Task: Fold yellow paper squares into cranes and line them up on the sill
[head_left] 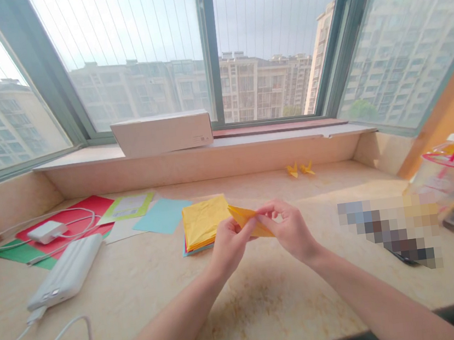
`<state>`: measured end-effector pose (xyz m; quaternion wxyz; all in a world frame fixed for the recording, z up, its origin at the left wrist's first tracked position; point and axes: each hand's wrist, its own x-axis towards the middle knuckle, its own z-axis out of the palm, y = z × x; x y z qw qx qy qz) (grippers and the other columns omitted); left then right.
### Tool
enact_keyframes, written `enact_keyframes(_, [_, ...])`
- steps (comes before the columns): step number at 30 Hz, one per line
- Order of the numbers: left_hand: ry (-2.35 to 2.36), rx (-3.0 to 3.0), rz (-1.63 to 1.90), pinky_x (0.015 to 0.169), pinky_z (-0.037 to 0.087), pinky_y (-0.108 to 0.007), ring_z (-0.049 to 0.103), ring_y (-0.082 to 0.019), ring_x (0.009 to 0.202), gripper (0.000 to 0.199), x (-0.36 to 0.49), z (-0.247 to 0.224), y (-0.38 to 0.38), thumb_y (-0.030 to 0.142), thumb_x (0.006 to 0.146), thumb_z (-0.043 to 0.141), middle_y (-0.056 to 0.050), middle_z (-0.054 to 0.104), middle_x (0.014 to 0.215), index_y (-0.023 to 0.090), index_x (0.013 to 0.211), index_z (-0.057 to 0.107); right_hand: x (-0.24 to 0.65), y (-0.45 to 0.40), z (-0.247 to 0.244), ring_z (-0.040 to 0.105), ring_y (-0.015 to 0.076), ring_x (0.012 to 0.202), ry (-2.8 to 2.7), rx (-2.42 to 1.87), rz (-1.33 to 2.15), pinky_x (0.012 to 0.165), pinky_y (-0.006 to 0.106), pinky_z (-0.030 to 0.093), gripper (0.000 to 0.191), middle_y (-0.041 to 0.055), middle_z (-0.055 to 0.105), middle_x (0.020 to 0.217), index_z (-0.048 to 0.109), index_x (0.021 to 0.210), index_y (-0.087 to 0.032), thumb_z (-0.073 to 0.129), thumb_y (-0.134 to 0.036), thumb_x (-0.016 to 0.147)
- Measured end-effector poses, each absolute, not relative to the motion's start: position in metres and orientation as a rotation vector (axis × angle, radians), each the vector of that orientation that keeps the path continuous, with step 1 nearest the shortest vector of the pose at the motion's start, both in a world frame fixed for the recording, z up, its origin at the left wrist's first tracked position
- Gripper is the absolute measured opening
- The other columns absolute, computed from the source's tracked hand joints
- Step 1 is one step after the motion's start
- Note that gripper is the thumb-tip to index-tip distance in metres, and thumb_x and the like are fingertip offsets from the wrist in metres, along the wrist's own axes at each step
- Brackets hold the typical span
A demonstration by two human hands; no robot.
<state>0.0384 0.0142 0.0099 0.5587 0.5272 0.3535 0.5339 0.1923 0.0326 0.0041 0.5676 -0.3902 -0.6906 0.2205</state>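
Observation:
A folded piece of yellow origami paper (243, 214) is held up between my two hands, just above the stone sill. My left hand (230, 241) pinches its left side, fingers closed, with the thumb on the near face. At the right end, my right hand (287, 227) grips the same paper between thumb and fingers. Just behind my left hand lies a stack of yellow paper (202, 222), its top sheet creased, with blue and red edges showing underneath. Two small folded yellow paper birds (292, 170) stand near the back of the sill.
Coloured sheets, a light blue one (162, 215) and a red one (81, 210) among them, lie at left with a white charger (47, 232) and power bank (68, 271). A white box (162, 134) rests on the window ledge. A plastic cup (439, 182) stands at right, near a pixelated item.

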Motion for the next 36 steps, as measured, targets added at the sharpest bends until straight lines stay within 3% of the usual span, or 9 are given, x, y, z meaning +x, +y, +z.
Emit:
enact_keyframes(4, [0.835, 1.180, 1.299, 0.081, 0.056, -0.036, 0.071, -0.023, 0.079, 0.031, 0.039, 0.005, 0.017, 0.042, 0.077, 0.073, -0.008, 0.075, 0.082, 0.012, 0.083, 0.074, 0.193, 0.030, 0.004, 0.061, 0.0184, 0.081, -1.729, -0.803, 0.413, 0.076, 0.034, 0.052, 0.012, 0.0039, 0.066, 0.087, 0.076, 0.091, -0.025, 0.064, -0.025, 0.087])
enact_keyframes(10, [0.808, 1.129, 1.359, 0.082, 0.057, -0.037, 0.070, -0.024, 0.084, 0.036, 0.038, 0.005, 0.016, 0.046, 0.082, 0.068, -0.009, 0.075, 0.082, 0.011, 0.085, 0.074, 0.193, 0.030, 0.001, 0.058, 0.0198, 0.092, -1.902, -0.800, 0.284, 0.083, 0.038, 0.051, 0.029, 0.0065, 0.061, 0.103, 0.072, 0.115, -0.031, 0.059, -0.020, 0.091])
enact_keyframes(19, [0.803, 1.060, 1.350, 0.081, 0.058, -0.039, 0.071, -0.026, 0.086, 0.041, 0.038, 0.005, 0.016, 0.050, 0.077, 0.072, -0.012, 0.075, 0.086, 0.009, 0.083, 0.073, 0.192, 0.033, -0.003, 0.058, 0.0219, 0.094, -2.009, -0.751, 0.119, 0.082, 0.041, 0.052, 0.030, 0.0073, 0.064, 0.101, 0.071, 0.117, -0.032, 0.057, -0.020, 0.093])
enact_keyframes(29, [0.734, 1.056, 1.407, 0.082, 0.055, -0.036, 0.069, -0.022, 0.084, 0.031, 0.039, 0.003, 0.020, 0.042, 0.079, 0.073, -0.008, 0.074, 0.087, 0.012, 0.087, 0.071, 0.190, 0.031, 0.003, 0.066, 0.0212, 0.097, -1.684, -0.771, 0.554, 0.087, 0.037, 0.053, 0.017, 0.0067, 0.072, 0.100, 0.077, 0.095, -0.024, 0.062, -0.028, 0.089])
enact_keyframes(36, [0.795, 1.357, 1.408, 0.079, 0.051, -0.032, 0.066, -0.021, 0.080, 0.026, 0.036, 0.001, 0.022, 0.039, 0.083, 0.068, -0.006, 0.073, 0.082, 0.014, 0.084, 0.074, 0.189, 0.039, 0.000, 0.065, 0.0174, 0.072, -1.450, -0.882, 0.950, 0.068, 0.032, 0.053, 0.029, 0.0054, 0.072, 0.087, 0.069, 0.094, -0.019, 0.072, -0.043, 0.079])
